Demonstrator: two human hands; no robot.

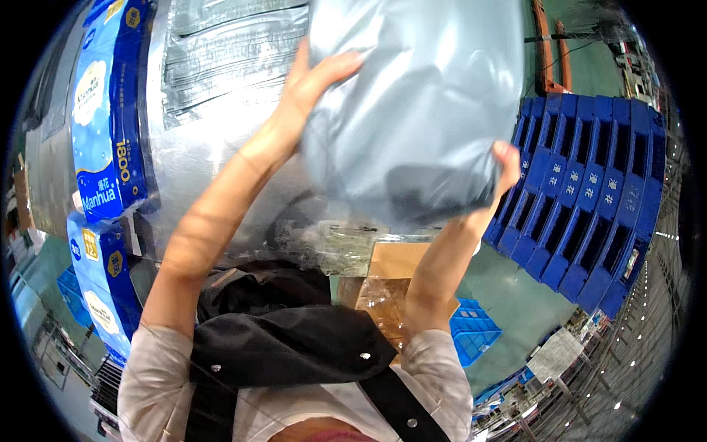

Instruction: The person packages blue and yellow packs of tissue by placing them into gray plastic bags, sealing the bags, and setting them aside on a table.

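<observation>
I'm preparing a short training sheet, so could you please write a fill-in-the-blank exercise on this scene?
1. The grey bag is held at its left side by the left hand and at its lower ____ edge by the right hand.
2. The stacked pallets are coloured ____.
3. The plastic-wrapped packs are on the ____ side of the picture.
4. The straps over the person's shirt are coloured ____.

Missing words: right; blue; left; black.

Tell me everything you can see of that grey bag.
The grey bag is glossy, plastic-looking, rounded, seemingly full, with soft creases. Its top runs out of the picture; its contents are hidden. The person's left grip holds its left edge, the right grip its lower right. Whether it touches the silvery surface behind it is unclear.
</observation>
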